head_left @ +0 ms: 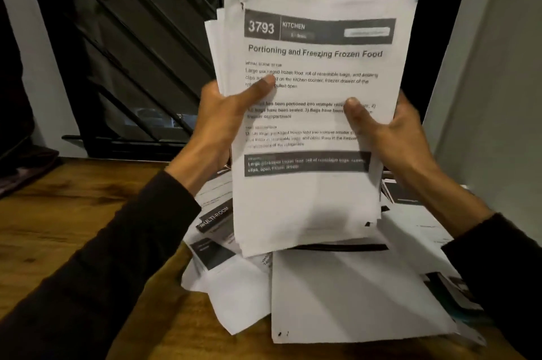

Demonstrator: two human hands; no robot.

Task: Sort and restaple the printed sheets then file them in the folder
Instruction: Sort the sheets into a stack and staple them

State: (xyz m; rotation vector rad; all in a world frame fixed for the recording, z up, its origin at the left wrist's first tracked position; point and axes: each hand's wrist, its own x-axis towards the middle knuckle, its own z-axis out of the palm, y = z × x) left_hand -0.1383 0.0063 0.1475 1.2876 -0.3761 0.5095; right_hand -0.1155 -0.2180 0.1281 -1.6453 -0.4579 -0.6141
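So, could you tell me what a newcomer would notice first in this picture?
A thick stack of printed sheets fills the centre, headed "3793 Kitchen", gripped by the left hand and right hand. Below it, loose sheets lie scattered on the wooden table.

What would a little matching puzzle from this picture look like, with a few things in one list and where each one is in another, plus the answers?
Things:
1. stack of sheets
2. left hand
3. right hand
4. loose papers

Places or states:
A. spread out on the wooden table
B. grips the stack's left edge, thumb on the front page
C. held upright in the air, front page headed "Portioning and Freezing Frozen Food"
D. grips the stack's right edge, thumb on the front page

Pairs: 1-C, 2-B, 3-D, 4-A
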